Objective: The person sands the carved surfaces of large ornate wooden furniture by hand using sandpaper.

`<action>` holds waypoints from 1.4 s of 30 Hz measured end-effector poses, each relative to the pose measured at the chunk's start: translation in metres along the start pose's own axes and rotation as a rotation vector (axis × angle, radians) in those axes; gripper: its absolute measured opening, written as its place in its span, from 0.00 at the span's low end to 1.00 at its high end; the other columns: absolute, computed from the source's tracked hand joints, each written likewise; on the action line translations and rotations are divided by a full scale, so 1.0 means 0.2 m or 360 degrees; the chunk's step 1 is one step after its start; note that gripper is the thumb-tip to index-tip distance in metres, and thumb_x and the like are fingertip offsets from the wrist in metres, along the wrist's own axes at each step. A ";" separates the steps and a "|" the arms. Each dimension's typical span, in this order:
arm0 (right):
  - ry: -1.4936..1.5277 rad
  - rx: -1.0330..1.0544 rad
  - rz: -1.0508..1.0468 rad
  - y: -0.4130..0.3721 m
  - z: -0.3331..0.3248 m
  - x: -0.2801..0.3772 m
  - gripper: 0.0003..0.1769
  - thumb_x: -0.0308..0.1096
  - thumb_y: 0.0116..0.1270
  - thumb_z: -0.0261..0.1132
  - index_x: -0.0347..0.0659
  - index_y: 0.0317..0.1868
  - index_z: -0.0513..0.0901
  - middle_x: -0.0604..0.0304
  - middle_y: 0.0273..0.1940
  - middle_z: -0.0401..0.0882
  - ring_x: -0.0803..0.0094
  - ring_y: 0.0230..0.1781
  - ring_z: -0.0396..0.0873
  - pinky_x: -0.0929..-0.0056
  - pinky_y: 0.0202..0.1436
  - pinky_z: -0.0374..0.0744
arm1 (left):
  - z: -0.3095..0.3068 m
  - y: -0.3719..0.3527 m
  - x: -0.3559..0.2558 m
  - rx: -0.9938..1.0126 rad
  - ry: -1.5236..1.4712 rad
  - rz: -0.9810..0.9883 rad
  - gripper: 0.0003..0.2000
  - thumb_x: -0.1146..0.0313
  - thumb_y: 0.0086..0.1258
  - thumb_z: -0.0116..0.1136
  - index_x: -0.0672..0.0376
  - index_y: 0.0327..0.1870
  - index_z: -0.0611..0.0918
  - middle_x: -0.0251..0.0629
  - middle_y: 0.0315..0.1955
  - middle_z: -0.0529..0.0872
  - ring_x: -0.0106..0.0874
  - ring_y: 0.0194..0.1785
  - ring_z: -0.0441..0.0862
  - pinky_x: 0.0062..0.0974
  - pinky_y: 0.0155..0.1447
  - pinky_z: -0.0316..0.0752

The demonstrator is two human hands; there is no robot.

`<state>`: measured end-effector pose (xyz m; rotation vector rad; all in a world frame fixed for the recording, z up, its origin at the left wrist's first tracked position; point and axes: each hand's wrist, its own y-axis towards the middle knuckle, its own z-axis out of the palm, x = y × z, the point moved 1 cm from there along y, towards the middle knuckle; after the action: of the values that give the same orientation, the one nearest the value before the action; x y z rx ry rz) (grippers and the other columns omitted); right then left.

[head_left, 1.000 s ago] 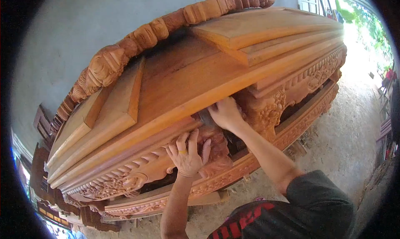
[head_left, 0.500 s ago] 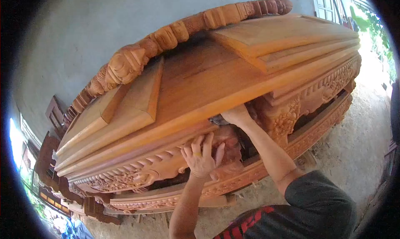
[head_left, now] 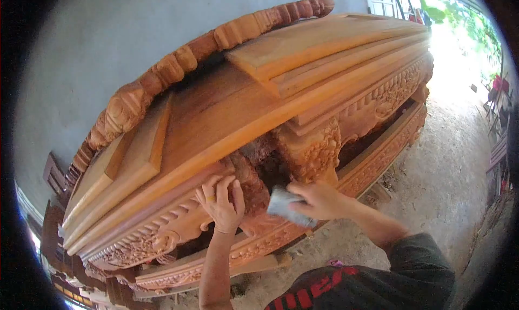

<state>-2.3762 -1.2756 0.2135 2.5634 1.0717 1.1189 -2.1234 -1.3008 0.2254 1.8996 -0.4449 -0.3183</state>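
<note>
Currently in the right hand: a grey block, jutting out to the left of the fingers, which close on its right-hand end with the thumb laid over its face.
Block's handling: probably light and easy to swing one-handed (motion blur hides its texture, so stiff or soft is hard to tell).
Block's best hold: likely that same end, leaving the broad face free.
Left hand: fingers partly spread and slightly bent, laid against the moulding under the top board, with nothing loose in their hold.
Carved furniture: surely heavy and rigid, judging by its bulk; fragile, if anywhere, in the fine relief. Its plain top edge, just above the left fingers, looks the sturdiest place to grip.
Dark recess: just beyond the right fingers; whether the block touches the wood beside it, I cannot tell.
On the top board: stepped boards and a long turned wooden piece, well beyond both sets of fingers.
Room: a blue-grey wall behind the furniture, a dusty floor to the right of the right fingers, sunlit greenery farther off that way.
</note>
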 end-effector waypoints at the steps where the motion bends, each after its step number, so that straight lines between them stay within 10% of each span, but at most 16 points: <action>1: -0.0015 -0.0015 -0.0005 -0.05 -0.09 0.03 0.17 0.39 0.66 0.67 0.35 0.43 0.73 0.40 0.33 0.80 0.40 0.35 0.82 0.48 0.38 0.78 | 0.00 0.04 -0.04 0.0049 0.0046 0.0051 0.08 0.66 0.65 0.65 0.53 0.44 0.84 0.38 0.43 0.78 0.43 0.45 0.73 0.43 0.52 0.65; 6: -0.0878 -0.0872 0.0010 -0.05 -0.37 0.13 0.12 0.25 0.63 0.63 0.38 0.45 0.72 0.49 0.45 0.80 0.48 0.49 0.80 0.53 0.48 0.78 | 0.08 0.20 -0.12 0.0386 0.0300 0.0218 0.14 0.58 0.66 0.62 0.58 0.46 0.85 0.42 0.47 0.82 0.43 0.55 0.76 0.47 0.62 0.63; 11: -0.1494 -0.0696 -0.0275 0.11 -0.16 -0.09 0.33 0.27 0.59 0.64 0.35 0.67 0.69 0.43 0.60 0.74 0.48 0.61 0.73 0.52 0.64 0.71 | 0.12 0.20 -0.11 0.0515 0.0419 0.0221 0.18 0.54 0.67 0.59 0.61 0.45 0.85 0.44 0.46 0.84 0.42 0.56 0.76 0.50 0.65 0.61; 15: -0.1826 -0.0499 -0.0015 0.35 0.01 0.01 0.28 0.35 0.61 0.63 0.31 0.61 0.76 0.36 0.60 0.74 0.43 0.67 0.67 0.51 0.70 0.67 | 0.10 0.17 -0.11 0.0569 0.0411 0.0146 0.16 0.55 0.66 0.60 0.60 0.42 0.85 0.42 0.44 0.83 0.40 0.56 0.77 0.49 0.61 0.64; 18: -0.1777 0.0267 0.0456 0.60 0.05 0.10 0.29 0.34 0.65 0.59 0.28 0.64 0.72 0.37 0.64 0.70 0.47 0.67 0.67 0.52 0.73 0.64 | 0.10 0.12 -0.11 0.0535 0.0350 0.0066 0.14 0.57 0.65 0.62 0.56 0.45 0.85 0.41 0.45 0.83 0.40 0.51 0.78 0.48 0.62 0.64; 21: -0.1496 -0.0439 0.0143 0.88 0.24 -0.32 0.24 0.35 0.68 0.56 0.39 0.64 0.76 0.45 0.68 0.70 0.49 0.71 0.64 0.51 0.75 0.62 | 0.10 0.09 -0.10 0.0379 0.0302 0.0144 0.13 0.58 0.65 0.62 0.55 0.46 0.85 0.40 0.46 0.82 0.40 0.51 0.79 0.47 0.60 0.65; 24: -0.0110 -0.1070 0.0167 1.04 0.29 -0.40 0.20 0.35 0.70 0.54 0.47 0.60 0.80 0.53 0.71 0.68 0.51 0.75 0.61 0.50 0.74 0.61 | 0.10 0.08 -0.09 0.0331 0.0250 0.0113 0.13 0.59 0.65 0.62 0.54 0.46 0.85 0.39 0.45 0.82 0.40 0.51 0.79 0.47 0.58 0.65; 29: -0.1472 0.0252 0.0608 0.74 0.03 0.03 0.22 0.33 0.65 0.60 0.35 0.59 0.79 0.42 0.63 0.75 0.52 0.65 0.72 0.52 0.70 0.67 | 0.08 0.07 -0.08 0.0310 0.0207 0.0114 0.13 0.59 0.65 0.63 0.54 0.46 0.85 0.39 0.45 0.82 0.40 0.52 0.79 0.47 0.57 0.65; 32: -0.1700 0.0011 0.0381 0.41 0.01 0.07 0.22 0.33 0.59 0.64 0.27 0.52 0.81 0.39 0.53 0.80 0.53 0.57 0.77 0.55 0.62 0.71 | 0.08 0.06 -0.08 0.0337 0.0166 0.0087 0.13 0.59 0.64 0.63 0.54 0.46 0.85 0.39 0.45 0.82 0.40 0.52 0.79 0.48 0.56 0.66; 34: -0.1994 -0.0750 0.0034 0.29 -0.01 0.03 0.16 0.29 0.55 0.64 0.35 0.44 0.86 0.45 0.45 0.84 0.50 0.51 0.77 0.58 0.55 0.72 | 0.08 0.06 -0.08 0.0319 0.0158 0.0076 0.13 0.58 0.64 0.63 0.54 0.45 0.85 0.39 0.45 0.82 0.40 0.52 0.78 0.48 0.55 0.66; 39: -0.1755 -0.0123 0.0333 0.55 0.06 0.09 0.15 0.32 0.55 0.64 0.35 0.41 0.88 0.46 0.45 0.83 0.51 0.48 0.76 0.55 0.52 0.67 | 0.09 0.07 -0.10 0.0389 0.0245 0.0079 0.15 0.58 0.65 0.62 0.55 0.48 0.84 0.40 0.52 0.82 0.42 0.60 0.75 0.50 0.62 0.64; 42: -0.1659 -0.0956 -0.0099 0.73 0.16 -0.14 0.15 0.32 0.56 0.62 0.38 0.42 0.88 0.50 0.41 0.86 0.52 0.56 0.74 0.52 0.59 0.67 | 0.09 0.06 -0.12 0.0457 0.0239 0.0051 0.17 0.56 0.67 0.61 0.56 0.50 0.84 0.41 0.54 0.81 0.42 0.64 0.73 0.51 0.64 0.62</action>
<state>-2.2866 -1.3964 0.2314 2.0794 0.4326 -0.0308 -2.1538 -1.3082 0.2302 2.1757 -0.4370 -0.0920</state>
